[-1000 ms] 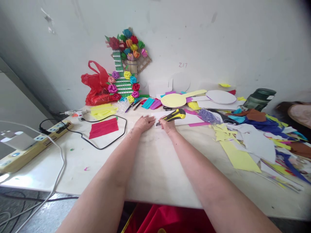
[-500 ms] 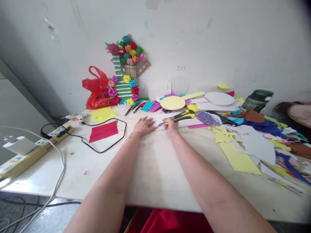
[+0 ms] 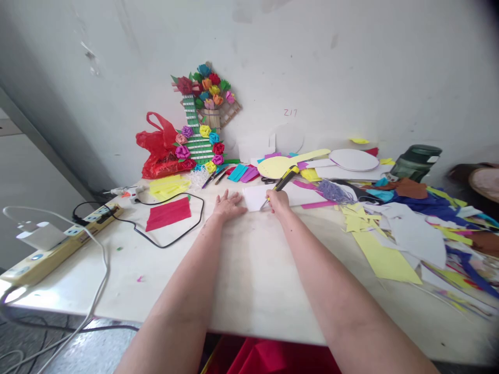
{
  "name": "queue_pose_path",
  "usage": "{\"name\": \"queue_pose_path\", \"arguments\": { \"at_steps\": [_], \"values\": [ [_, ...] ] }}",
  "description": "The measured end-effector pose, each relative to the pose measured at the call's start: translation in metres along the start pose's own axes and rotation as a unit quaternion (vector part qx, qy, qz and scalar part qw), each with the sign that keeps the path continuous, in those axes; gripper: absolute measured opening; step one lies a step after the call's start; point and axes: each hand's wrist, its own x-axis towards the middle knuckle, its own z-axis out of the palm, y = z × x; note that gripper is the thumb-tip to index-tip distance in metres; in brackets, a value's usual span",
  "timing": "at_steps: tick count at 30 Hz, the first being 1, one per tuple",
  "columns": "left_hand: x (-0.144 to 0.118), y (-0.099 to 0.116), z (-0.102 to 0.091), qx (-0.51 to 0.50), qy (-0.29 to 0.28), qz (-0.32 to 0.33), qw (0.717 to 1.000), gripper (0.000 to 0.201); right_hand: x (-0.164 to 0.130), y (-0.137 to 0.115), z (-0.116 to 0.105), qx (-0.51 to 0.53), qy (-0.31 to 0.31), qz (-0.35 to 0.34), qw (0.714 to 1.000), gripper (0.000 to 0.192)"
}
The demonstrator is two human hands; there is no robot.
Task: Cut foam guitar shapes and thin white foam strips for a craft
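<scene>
My right hand [image 3: 278,201] grips a yellow-and-black utility knife [image 3: 287,178], its blade pointing down at the near edge of a white sheet of card [image 3: 253,197]. Flat on the table, fingers spread, my left hand [image 3: 229,206] lies at the left end of that card. The card stretches right, past my right hand. A crimson piece of paper [image 3: 169,213] lies to the left of my left hand, partly ringed by a black cable. Behind the knife is a pale yellow paddle-shaped cutout [image 3: 277,167].
A power strip [image 3: 58,244] with cables runs along the left edge. Paper flowers [image 3: 200,143] and a red plastic bag [image 3: 159,150] stand by the wall. Heaped paper scraps [image 3: 413,228], purple yarn [image 3: 334,190] and a dark green bottle [image 3: 415,163] are on the right.
The knife has swung from a low slant to a steeper angle, its blade moving slightly right. My left hand has shifted a little left, and more of the white card shows between the hands.
</scene>
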Motion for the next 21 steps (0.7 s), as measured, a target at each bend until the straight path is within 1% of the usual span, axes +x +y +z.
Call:
{"name": "queue_pose_path", "arguments": {
  "at_steps": [3, 6, 8, 10, 13, 16, 18, 21],
  "values": [
    [-0.001, 0.003, -0.001, -0.007, -0.001, -0.012, 1.0, 0.063, 0.002, -0.002, -0.005, -0.043, -0.022, 0.009, 0.999, 0.015],
    [-0.002, 0.005, 0.002, -0.009, 0.016, -0.018, 1.0, 0.058, 0.0, -0.006, -0.006, -0.044, -0.041, 0.016, 0.998, 0.012],
    [-0.002, 0.006, 0.004, -0.008, 0.032, -0.024, 0.999, 0.059, -0.003, -0.009, -0.006, -0.029, -0.06, 0.029, 0.997, 0.008],
    [-0.003, 0.007, 0.007, -0.004, 0.042, -0.026, 0.999, 0.066, -0.006, -0.012, -0.005, -0.006, -0.084, 0.048, 0.995, 0.005],
    [-0.002, 0.008, 0.008, 0.0, 0.025, -0.03, 0.999, 0.073, -0.01, -0.015, -0.007, 0.021, -0.113, 0.078, 0.99, 0.005],
    [-0.001, 0.009, 0.005, -0.001, -0.006, -0.033, 0.999, 0.07, -0.01, -0.015, -0.008, 0.021, -0.119, 0.101, 0.988, 0.006],
    [-0.001, 0.009, 0.003, -0.002, -0.018, -0.032, 0.999, 0.069, -0.01, -0.014, -0.007, 0.016, -0.114, 0.098, 0.989, 0.007],
    [0.0, 0.01, 0.003, -0.006, -0.021, -0.032, 0.999, 0.068, -0.008, -0.011, -0.004, -0.001, -0.105, 0.083, 0.991, 0.009]
  ]
}}
